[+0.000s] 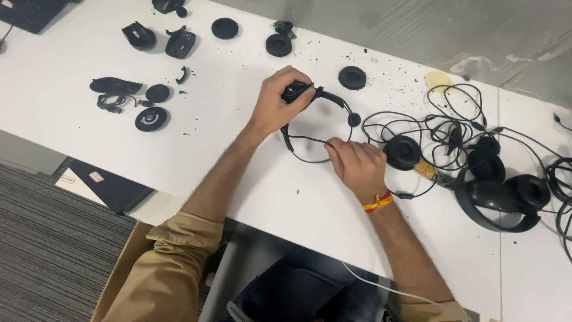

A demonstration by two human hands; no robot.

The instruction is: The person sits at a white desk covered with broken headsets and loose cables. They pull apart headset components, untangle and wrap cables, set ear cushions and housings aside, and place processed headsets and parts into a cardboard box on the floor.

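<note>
Headband (333,101) ends hidden inside both hands' grip.

desk (310,203) white, black crumb specks | headband (325,98) black | ear pads (353,77) black | headsets (500,197) and cables (441,122) black | disc (438,80) pale yellow | wristband (378,202) red/yellow | sleeves (164,274) tan | floor (47,238) grey, striped | box (116,268) brown cardboard

The left hand (277,104) covers one end of the thin black headset band (333,100). The right hand (356,165) hides its own fingertips. The right picture edge cuts off the tangled black cables (563,179).
</note>
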